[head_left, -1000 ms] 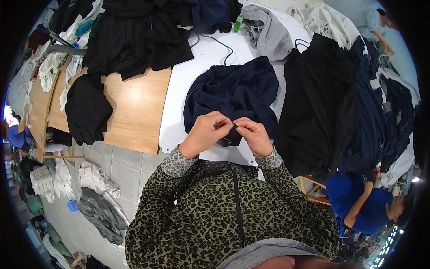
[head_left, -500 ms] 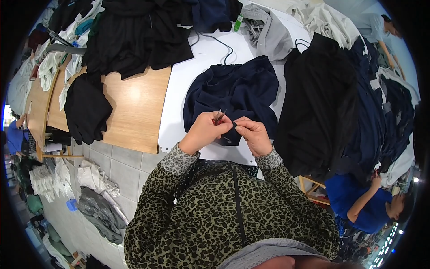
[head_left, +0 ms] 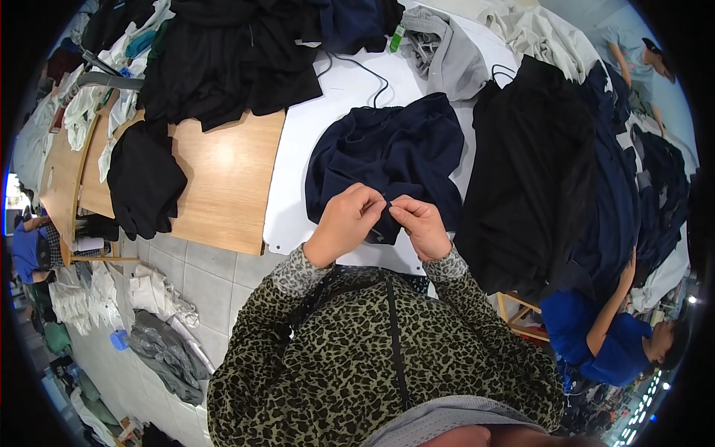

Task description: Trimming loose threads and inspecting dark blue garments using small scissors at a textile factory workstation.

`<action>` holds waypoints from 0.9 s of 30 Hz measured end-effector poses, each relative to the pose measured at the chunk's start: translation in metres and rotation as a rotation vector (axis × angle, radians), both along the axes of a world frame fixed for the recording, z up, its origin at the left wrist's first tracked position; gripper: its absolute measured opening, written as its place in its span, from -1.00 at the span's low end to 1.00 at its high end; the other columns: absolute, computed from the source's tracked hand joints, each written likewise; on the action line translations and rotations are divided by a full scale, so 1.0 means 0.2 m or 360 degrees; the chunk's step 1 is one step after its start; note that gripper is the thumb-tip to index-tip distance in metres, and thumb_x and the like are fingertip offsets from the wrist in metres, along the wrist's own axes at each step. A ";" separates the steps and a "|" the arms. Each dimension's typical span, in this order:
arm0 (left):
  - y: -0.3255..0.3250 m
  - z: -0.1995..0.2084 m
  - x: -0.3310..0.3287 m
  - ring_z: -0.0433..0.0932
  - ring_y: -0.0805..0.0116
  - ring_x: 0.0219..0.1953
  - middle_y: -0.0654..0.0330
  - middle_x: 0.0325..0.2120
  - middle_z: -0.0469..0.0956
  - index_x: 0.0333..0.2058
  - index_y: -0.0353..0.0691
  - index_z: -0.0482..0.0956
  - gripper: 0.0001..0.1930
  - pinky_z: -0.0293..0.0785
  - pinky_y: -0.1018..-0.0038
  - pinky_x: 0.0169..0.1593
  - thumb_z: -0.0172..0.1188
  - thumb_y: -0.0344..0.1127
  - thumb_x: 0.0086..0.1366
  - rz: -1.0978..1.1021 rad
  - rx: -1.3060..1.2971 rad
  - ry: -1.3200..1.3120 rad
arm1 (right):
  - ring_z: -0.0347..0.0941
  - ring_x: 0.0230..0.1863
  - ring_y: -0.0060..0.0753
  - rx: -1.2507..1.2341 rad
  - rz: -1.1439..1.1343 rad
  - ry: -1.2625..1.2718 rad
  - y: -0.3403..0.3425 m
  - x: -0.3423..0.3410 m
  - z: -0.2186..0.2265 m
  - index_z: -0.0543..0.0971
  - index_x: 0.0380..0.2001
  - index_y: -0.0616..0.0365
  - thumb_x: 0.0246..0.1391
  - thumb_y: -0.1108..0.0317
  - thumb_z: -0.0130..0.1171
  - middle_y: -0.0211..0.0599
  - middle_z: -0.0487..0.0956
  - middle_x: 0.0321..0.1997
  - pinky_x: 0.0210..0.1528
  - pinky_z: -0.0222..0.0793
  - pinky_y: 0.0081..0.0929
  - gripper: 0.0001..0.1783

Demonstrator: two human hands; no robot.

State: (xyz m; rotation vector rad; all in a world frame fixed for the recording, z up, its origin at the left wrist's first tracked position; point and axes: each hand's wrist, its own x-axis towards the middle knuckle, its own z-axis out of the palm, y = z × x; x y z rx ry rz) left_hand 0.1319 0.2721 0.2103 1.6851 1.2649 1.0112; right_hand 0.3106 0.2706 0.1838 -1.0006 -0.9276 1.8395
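Note:
A navy blue garment [head_left: 402, 149] with a gathered waistband lies crumpled on the white tabletop [head_left: 292, 182] before me. Over its near edge my left hand [head_left: 345, 223] and my right hand [head_left: 421, 226] meet almost fingertip to fingertip. Both are closed in a pinch on a small dark bit of the garment's edge. Small snips with dark blades showed in the left hand a moment ago; the turned hand now hides them, if they are still there.
Black garments [head_left: 231, 59] are heaped at the back left, another black piece [head_left: 145, 179] on the wooden table [head_left: 223, 171]. Black trousers [head_left: 532, 179] lie right, beside navy piles. Grey cloth [head_left: 447, 56] and a green tube [head_left: 397, 37] lie behind. A co-worker in blue [head_left: 596, 335] is at right.
My left hand has rolled over, and the snips' blades have gone out of sight. The right hand has barely moved. The blue-clad co-worker's arm has stretched farther over the pile.

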 end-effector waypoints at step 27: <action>-0.03 0.02 -0.01 0.47 0.31 -0.57 0.20 -0.56 0.41 -0.49 -0.30 0.49 -0.87 0.40 0.49 -0.53 0.25 -0.53 -0.06 -0.0066 0.0629 0.0549 | 0.35 -0.35 -0.61 0.0598 0.0030 -0.0609 0.00 0.00 0.00 0.55 -0.34 0.38 0.00 0.56 0.16 -0.35 0.48 -0.34 -0.32 0.26 -0.72 -0.87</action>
